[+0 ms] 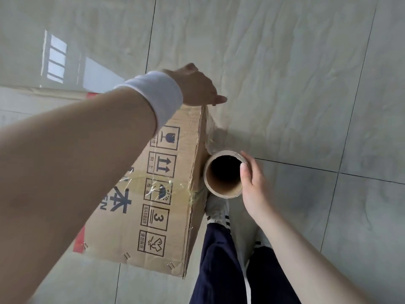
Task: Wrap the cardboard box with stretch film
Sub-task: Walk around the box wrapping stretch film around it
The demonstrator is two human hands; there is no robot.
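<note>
1. Far left: a window's reflection [54, 55] lies on the glossy tiled floor [295, 84].
2. The left hand [195, 86], with a white wristband [157, 93] behind it, rests on the box's far top corner with the thumb pointing right. The fingers are mostly hidden, so I cannot tell whether they grip.
3. The cardboard box [122, 229] stands on the floor left of centre. It is closed and its contents are unseen. Its printed face is toward the camera, and its long right edge runs from near to far.
4. A clear band crosses the printed face. Stretch film [211, 137] runs from the box's right side to the roll.
5. The roll [223, 192] is upright, just beside the box's right side. Its open end faces up, and the hollow core is dark inside.
6. The right hand [252, 183] grips the roll, with the thumb [244, 172] on the rim.
7. A white shoe [215, 209] and dark trousers [219, 260] are by the box's near right edge.
8. Bare tiles with dark joints lie right of the box and beyond it.
</note>
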